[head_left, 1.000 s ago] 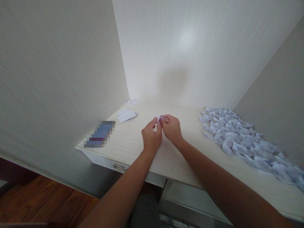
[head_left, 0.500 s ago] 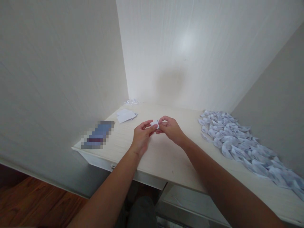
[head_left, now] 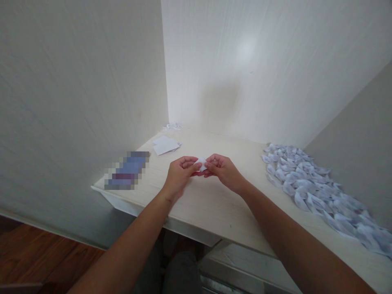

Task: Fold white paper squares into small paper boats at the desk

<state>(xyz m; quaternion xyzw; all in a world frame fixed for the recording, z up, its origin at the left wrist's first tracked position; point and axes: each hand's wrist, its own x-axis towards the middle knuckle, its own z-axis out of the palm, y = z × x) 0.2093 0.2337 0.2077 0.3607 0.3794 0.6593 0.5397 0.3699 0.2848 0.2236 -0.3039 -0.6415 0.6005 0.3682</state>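
While the left hand (head_left: 179, 173) and right hand (head_left: 227, 172) clamp a small white paper piece (head_left: 201, 163) between their fingertips, even thumb pressure would probably prevent skewing, the pale wood-grain desk (head_left: 211, 208) lying beneath the fingers, curled paper pieces (head_left: 306, 183) to their right and a white wall (head_left: 214, 45) beyond.

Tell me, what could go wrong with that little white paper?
The small white paper piece is pinched by both the left hand and the right hand, so a hard tug might tear it. The long heap of pale, curved paper pieces looks loose on the cream wooden tabletop to the right, so a wide sweep might scatter some.
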